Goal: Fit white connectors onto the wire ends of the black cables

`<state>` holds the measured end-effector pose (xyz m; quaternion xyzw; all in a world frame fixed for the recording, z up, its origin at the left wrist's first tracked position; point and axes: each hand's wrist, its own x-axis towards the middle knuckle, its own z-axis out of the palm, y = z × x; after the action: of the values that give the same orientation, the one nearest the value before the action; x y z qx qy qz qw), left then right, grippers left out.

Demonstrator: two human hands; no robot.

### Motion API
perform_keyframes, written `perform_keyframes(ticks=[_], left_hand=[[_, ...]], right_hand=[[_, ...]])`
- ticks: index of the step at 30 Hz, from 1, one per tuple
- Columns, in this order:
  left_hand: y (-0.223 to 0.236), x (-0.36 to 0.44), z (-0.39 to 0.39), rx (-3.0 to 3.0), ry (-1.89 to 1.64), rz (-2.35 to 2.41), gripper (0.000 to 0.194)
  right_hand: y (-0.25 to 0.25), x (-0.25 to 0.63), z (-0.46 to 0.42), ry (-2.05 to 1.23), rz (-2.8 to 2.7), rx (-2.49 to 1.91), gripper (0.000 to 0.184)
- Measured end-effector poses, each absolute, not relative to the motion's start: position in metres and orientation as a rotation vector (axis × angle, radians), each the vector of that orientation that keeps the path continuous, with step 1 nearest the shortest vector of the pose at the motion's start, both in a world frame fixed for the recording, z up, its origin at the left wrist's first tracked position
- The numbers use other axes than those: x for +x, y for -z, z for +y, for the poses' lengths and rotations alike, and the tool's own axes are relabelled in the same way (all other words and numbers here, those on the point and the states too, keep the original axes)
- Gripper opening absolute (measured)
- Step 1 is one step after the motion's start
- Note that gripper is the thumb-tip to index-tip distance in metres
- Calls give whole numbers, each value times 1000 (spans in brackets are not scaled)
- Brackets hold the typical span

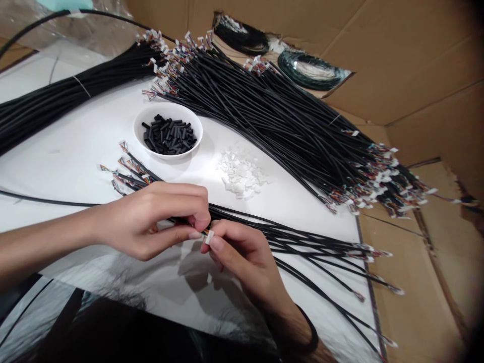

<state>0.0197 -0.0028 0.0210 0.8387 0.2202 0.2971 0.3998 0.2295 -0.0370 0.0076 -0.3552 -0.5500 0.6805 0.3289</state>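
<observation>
The left hand (153, 217) and right hand (245, 254) meet over the bench (94, 133), near its front edge. Between them is a small white connector (209, 237), pinched between the right thumb and fingers, while the left fingers grip thin coloured wires (205, 231) just beside it; whether they also grasp the black cable is hard to tell, as the knuckles hide it. A dark band (312, 333) circles the right wrist. Behind and under the hands lies a loose group of cables (295, 234), their wired ends showing at left and past the bench's right edge. Farther back stands a white bowl (170, 109) of short black tubes (170, 136), with a scatter of white pieces (242, 174) to its right. Beyond these lie a large stack (264, 116) of cables and, at left, a tied bundle (75, 96). Dark coils (308, 69) show through an opening in the cardboard (389, 55) behind.
</observation>
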Motion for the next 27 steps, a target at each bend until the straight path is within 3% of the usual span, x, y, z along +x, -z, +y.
perform_keyframes(ticks=[27], left_hand=[[-19,20,-1,2136,-740,536,12]], right_hand=[[-8,230,-36,-1719,-1480,-919,23]])
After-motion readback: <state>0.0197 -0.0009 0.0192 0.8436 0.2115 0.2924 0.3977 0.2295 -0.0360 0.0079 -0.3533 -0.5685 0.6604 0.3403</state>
